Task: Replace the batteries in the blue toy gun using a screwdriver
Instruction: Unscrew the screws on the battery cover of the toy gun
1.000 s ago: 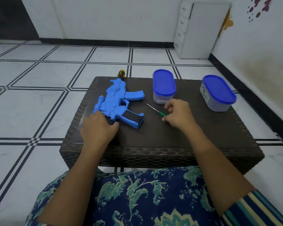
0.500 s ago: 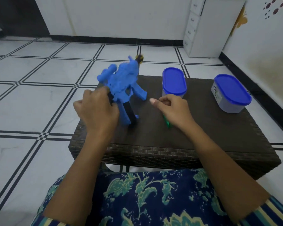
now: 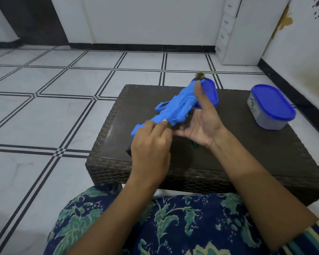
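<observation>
Wicker table (image 3: 247,153), blue toy gun (image 3: 180,105) held above, left grip (image 3: 151,144) grasping its rear, right grip (image 3: 204,124) released beneath its middle

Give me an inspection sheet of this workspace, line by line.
Surface: dark woven table, low.
Job's things: blue toy gun held above table; screwdriver, only a green bit shows.
Clutter: blue-lidded container behind gun; second container at right.
Hands: left hand grips gun's near end; right hand open, palm up, finger along gun.
Cables: nothing seen.
Surroundings: tiled floor, white drawer unit.
</observation>
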### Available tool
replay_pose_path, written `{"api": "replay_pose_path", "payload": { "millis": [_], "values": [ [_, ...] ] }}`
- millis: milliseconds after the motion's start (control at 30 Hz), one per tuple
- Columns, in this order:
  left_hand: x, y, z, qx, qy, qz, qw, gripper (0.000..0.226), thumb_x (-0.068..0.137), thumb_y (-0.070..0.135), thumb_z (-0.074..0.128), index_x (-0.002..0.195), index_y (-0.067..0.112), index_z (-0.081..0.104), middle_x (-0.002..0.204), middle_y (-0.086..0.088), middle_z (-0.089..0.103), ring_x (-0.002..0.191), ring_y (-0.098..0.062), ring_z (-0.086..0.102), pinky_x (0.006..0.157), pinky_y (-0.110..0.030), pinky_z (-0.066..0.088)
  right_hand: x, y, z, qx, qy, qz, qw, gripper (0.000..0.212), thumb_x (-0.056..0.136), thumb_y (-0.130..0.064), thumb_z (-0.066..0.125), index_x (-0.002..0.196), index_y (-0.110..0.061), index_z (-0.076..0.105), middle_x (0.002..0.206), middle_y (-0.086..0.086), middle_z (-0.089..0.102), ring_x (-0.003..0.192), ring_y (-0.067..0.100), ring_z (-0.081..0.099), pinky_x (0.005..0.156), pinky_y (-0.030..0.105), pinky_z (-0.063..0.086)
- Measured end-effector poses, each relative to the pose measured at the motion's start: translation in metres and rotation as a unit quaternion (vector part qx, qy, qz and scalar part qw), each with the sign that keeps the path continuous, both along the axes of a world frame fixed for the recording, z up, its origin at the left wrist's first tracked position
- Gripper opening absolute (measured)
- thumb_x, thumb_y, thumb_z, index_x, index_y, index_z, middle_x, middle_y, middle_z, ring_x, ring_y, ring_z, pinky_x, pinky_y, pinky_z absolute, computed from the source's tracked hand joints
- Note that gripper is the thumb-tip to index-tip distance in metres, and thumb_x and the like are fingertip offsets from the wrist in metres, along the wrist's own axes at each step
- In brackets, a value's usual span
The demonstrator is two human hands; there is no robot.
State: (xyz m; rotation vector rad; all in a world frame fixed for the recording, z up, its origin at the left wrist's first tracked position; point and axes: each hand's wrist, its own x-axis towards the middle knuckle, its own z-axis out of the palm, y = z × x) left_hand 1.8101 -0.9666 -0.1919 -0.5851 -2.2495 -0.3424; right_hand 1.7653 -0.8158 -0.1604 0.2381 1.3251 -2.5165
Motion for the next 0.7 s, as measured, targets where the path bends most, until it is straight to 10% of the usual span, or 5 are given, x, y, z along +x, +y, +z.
{"api": "replay_pose_path", "payload": {
  "millis": [133, 300, 500, 700],
  "values": [
    [0.007, 0.010, -0.014, 0.053, -0.051, -0.077, 0.994, 0.017, 0.077, 0.000, 0.057, 0.084, 0.007, 0.070, 0.102, -0.006, 0.070, 0.081, -0.030, 0.056, 0.072, -0.041, 0.049, -0.002, 0.000, -0.012, 0.102, -0.040, -0.015, 0.994, 0.035, 0.084, -0.019, 0.070, 0.115, -0.003, 0.066, 0.100, 0.015, 0.072, 0.081, 0.025, 0.071, 0.067, 0.036, 0.060],
    [0.003, 0.011, -0.017, 0.186, -0.176, -0.216, 0.942, 0.052, 0.086, 0.039, 0.065, 0.125, 0.007, 0.059, 0.125, -0.004, 0.061, 0.115, -0.017, 0.054, 0.100, -0.031, 0.042, -0.009, 0.008, -0.017, 0.113, -0.046, -0.072, 0.990, 0.020, 0.077, 0.004, 0.062, 0.096, -0.002, 0.064, 0.081, 0.014, 0.067, 0.062, 0.025, 0.068, 0.055, 0.030, 0.056],
    [-0.035, -0.023, -0.023, 0.184, -0.333, -0.115, 0.918, 0.085, 0.085, 0.075, 0.025, 0.153, 0.028, 0.002, 0.158, 0.018, -0.007, 0.144, 0.003, -0.013, 0.120, -0.047, 0.008, -0.008, 0.026, -0.013, 0.111, -0.022, -0.095, 0.989, 0.029, 0.077, 0.002, 0.060, 0.105, -0.007, 0.064, 0.105, 0.013, 0.070, 0.087, 0.031, 0.071, 0.061, 0.033, 0.058],
    [-0.036, -0.029, -0.014, 0.140, -0.261, -0.116, 0.948, 0.085, 0.091, 0.069, 0.021, 0.153, 0.018, -0.006, 0.160, 0.006, -0.017, 0.145, -0.008, -0.020, 0.120, -0.048, 0.003, -0.009, 0.033, -0.015, 0.085, -0.033, -0.106, 0.990, 0.031, 0.078, 0.003, 0.056, 0.108, -0.004, 0.062, 0.119, 0.019, 0.067, 0.109, 0.039, 0.065, 0.097, 0.052, 0.049]
  ]
}}
